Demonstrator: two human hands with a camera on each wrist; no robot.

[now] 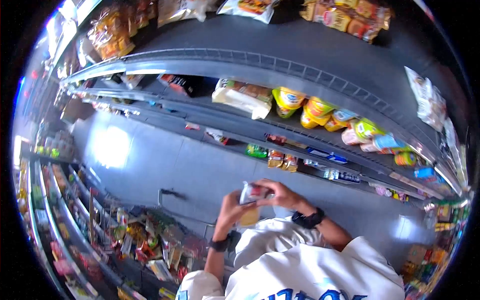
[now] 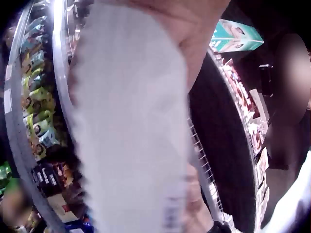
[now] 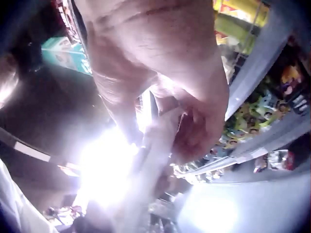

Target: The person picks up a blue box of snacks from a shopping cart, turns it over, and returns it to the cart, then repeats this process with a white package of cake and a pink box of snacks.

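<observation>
Both hands hold a small white packet [image 1: 247, 193] with a red patch, close in front of the white shirt. In the head view my left hand [image 1: 230, 209] grips it from the left, and my right hand [image 1: 283, 195] curls its fingers round the other side. The left wrist view is mostly filled by the packet's pale, blurred face [image 2: 131, 116] with a zigzag edge; small print shows near its bottom. Seen from the right wrist, the right hand [image 3: 155, 53] pinches the packet's edge [image 3: 163, 131] between thumb and fingers, partly washed out by glare.
Ahead runs a long shelf unit [image 1: 240, 62] with bagged snacks above and colourful cups [image 1: 315, 112] below. A heap of assorted packages [image 1: 150, 237] lies at the lower left, beside more stocked shelves [image 1: 55, 220]. Grey tiled floor [image 1: 165, 160] stretches between.
</observation>
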